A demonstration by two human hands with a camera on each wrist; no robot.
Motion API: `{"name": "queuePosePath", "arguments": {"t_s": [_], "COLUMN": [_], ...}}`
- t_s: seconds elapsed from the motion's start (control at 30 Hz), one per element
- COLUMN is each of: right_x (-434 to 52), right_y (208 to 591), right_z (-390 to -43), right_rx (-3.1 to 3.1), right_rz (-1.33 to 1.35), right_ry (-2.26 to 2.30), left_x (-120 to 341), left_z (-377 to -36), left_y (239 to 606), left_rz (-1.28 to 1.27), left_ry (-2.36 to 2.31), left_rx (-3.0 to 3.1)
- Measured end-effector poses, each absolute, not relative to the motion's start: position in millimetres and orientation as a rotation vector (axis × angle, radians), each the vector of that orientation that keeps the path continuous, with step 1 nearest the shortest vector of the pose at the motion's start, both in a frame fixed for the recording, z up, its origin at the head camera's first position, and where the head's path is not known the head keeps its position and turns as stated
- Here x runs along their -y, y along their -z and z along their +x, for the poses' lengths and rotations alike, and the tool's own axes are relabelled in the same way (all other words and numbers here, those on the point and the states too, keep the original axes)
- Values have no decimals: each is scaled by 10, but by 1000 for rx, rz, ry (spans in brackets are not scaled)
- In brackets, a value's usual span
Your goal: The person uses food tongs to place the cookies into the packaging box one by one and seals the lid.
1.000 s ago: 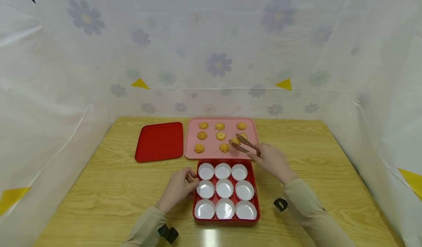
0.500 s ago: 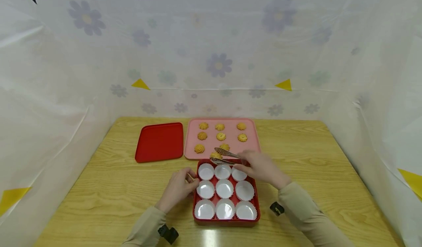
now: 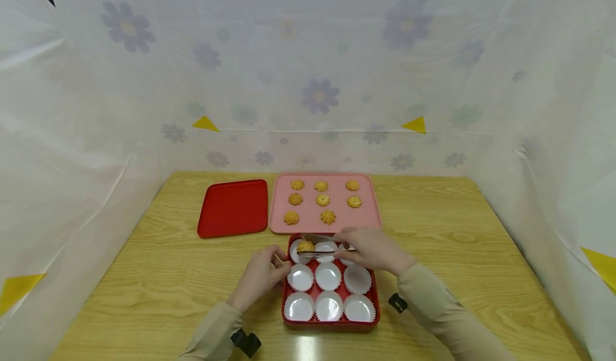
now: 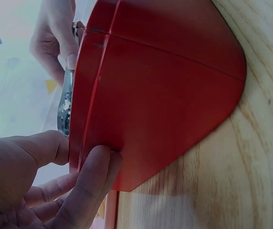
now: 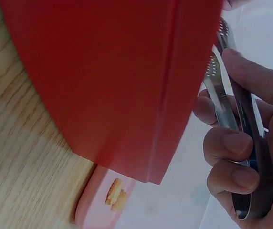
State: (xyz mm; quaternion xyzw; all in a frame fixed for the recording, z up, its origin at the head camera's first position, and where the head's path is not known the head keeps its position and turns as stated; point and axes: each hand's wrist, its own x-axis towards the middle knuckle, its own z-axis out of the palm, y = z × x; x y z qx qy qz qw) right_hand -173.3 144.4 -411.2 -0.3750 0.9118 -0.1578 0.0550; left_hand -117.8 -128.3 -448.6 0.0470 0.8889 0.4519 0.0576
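A red box [image 3: 330, 324] stands on the table, holding white paper cups [image 3: 328, 275] in rows. My right hand [image 3: 375, 251] grips metal tongs [image 5: 241, 105] with perforated ends, reaching in over the far row. Between the tong ends, at the far-left cup, sits a golden piped cookie [image 3: 305, 246]. My left hand [image 3: 262, 275] holds the box's left wall; in the left wrist view its thumb lies at the rim and its fingers [image 4: 91, 186] against the outer side. Both wrist views show the box from outside, hiding its cups.
Behind the box lies a pink tray [image 3: 308, 227] with several cookies [image 3: 322, 200] spread over it. A flat red lid [image 3: 233, 208] lies left of that tray. A pale flowered sheet [image 3: 317, 136] hangs around the table's back and sides.
My right hand has carried a cookie in the tongs from the pink tray's front right, leftward and nearer, to the box's far-left cup. The left hand has stayed at the box.
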Motion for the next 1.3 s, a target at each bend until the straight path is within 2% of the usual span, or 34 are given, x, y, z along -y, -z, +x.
{"name": "queuePosePath", "arguments": {"t_s": [0.27,0.7,1.3], "right_x": [-1367,-1271,-1434], "right_y": [4115,4126,4092], "right_z": [-1761,-1770,-1764], "right_rx": [-2780,-2815,-2799], "right_rz": [-1221,-1183,-1140], "right_ry": [396,304,422], "left_x": [1282,1278,1277], "left_z": [-1179,-1164,-1186], "left_y": [4492,4488,4491], "left_rz": [149,158,129], "left_ry": [-1351,-1377,-1358], "left_rx": [-2712,-2707,-2711]}}
